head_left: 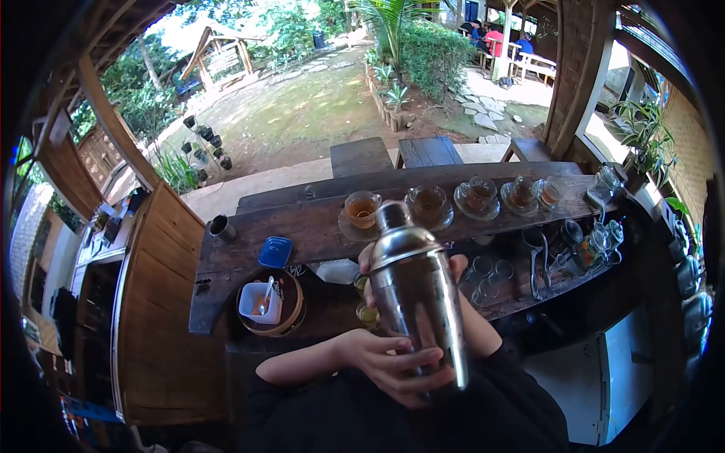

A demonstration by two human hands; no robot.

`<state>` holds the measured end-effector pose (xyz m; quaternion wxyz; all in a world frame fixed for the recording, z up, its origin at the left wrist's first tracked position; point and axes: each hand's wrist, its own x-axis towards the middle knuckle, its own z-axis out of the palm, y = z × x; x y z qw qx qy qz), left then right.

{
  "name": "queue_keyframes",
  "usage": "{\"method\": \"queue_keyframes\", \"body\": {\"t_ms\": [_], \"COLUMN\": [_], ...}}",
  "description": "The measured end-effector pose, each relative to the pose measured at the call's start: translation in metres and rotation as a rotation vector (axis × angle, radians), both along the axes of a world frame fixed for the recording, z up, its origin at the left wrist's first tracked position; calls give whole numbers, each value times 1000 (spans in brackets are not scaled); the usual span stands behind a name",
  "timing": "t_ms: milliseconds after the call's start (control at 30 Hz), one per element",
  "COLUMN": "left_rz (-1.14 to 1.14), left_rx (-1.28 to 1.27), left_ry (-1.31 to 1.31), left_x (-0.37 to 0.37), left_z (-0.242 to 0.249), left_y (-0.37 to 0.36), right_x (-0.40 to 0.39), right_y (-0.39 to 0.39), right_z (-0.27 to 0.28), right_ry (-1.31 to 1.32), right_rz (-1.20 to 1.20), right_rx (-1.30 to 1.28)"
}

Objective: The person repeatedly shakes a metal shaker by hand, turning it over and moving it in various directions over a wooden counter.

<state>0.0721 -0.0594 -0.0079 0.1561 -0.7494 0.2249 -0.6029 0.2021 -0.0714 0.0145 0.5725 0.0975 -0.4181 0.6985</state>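
A shiny metal cocktail shaker point(411, 283) with its cap on is held tilted in front of my chest. My left hand point(396, 370) wraps its fingers around the lower body. Behind the upper body is my right hand point(458, 266), its fingertips showing at the shaker's left side; most of that hand is hidden. Beyond the shaker, glass cups of amber drink stand on saucers along the counter, among them a near cup point(362, 209) and another cup point(430, 202).
On the dark wooden counter point(302, 219) are a metal cup point(221, 228), a blue lid point(275, 251) and a white tub point(260, 303) with a spoon. Empty glasses point(487, 275), tongs point(538, 264) and glass jars point(596, 241) stand right. People point(495, 41) sit outside in the background.
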Motion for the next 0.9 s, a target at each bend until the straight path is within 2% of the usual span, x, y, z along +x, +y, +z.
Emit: {"method": "queue_keyframes", "body": {"t_ms": [33,67,100,133,167,200,233,267,300,333,367,433,467,500,533,600,633,667,733,767,800,867,900], "left_rz": [27,81,62,116,154,154,86,19,14,108,112,56,25,-5,-4,26,0,-23,-44,-74,15,69,67], "left_rx": [164,-10,-195,-485,-586,-582,-488,-401,-236,-14,-14,-248,-371,-497,-515,-574,-351,-139,-120,-97,-109,-515,-513], "left_ry": [8,112,129,362,285,287,255,222,184,149,147,194,220,242,247,269,160,62,111,159,108,204,207], "left_x": [-5,-7,7,7,16,13,10,7,2,-6,-5,2,5,7,5,6,8,6,-10,-15,-5,5,0], "left_z": [7,18,18,11,-5,0,11,21,28,19,20,27,29,28,27,33,26,14,22,25,25,23,23], "left_y": [-1,4,15,32,57,50,38,22,5,-4,1,17,22,23,19,22,15,2,-12,-17,-3,20,17], "right_x": [3,8,23,31,30,28,28,23,12,3,-4,9,18,30,33,31,22,11,6,4,10,23,18], "right_y": [5,13,27,40,41,44,41,26,12,2,-5,8,17,32,36,28,10,-1,-5,-5,2,14,6], "right_z": [-11,-32,-51,-69,-60,-49,-43,-40,-27,-19,-12,-25,-37,-50,-50,-41,-22,-14,-14,-18,-19,-32,-17], "right_ry": [-37,-70,-175,-5,4,9,-94,-4,5,18,52,-17,-86,-83,-119,-71,-60,-9,-55,14,-18,-85,-188], "right_rz": [-20,-41,-158,-167,-231,-295,-363,-184,-108,-29,29,-32,-95,-199,-378,-351,-172,-130,-18,-32,-89,-293,-443], "right_rx": [-100,-204,-435,-657,-690,-712,-631,-581,-414,-249,-198,-277,-358,-608,-731,-670,-486,-316,-53,-133,-260,-658,-774]}}
